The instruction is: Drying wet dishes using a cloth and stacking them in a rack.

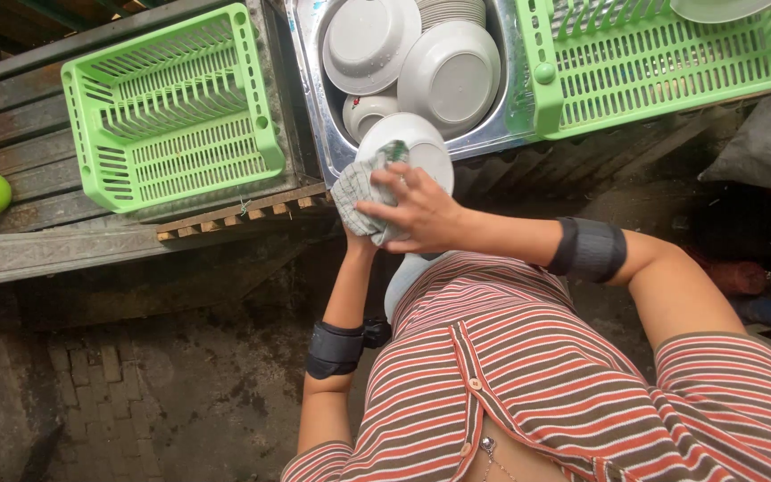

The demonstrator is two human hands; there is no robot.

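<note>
Right hand [417, 210] over cloth [359, 192], plate [421, 152].

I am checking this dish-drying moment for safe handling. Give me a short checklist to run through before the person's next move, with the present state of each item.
1. Right hand presses the checked cloth against the white plate: ok.
2. Left hand on the plate: hidden behind cloth and plate, only the forearm shows: cannot tell.
3. Plate held over the sink edge rather than the floor: partly; its lower part overhangs the rim: not ok.
4. Space in the left green basket for a dried plate: nothing in it: ok.
5. Bowls in the sink lying stable, upside down: ok.
6. Plate dry: cannot tell.
</note>
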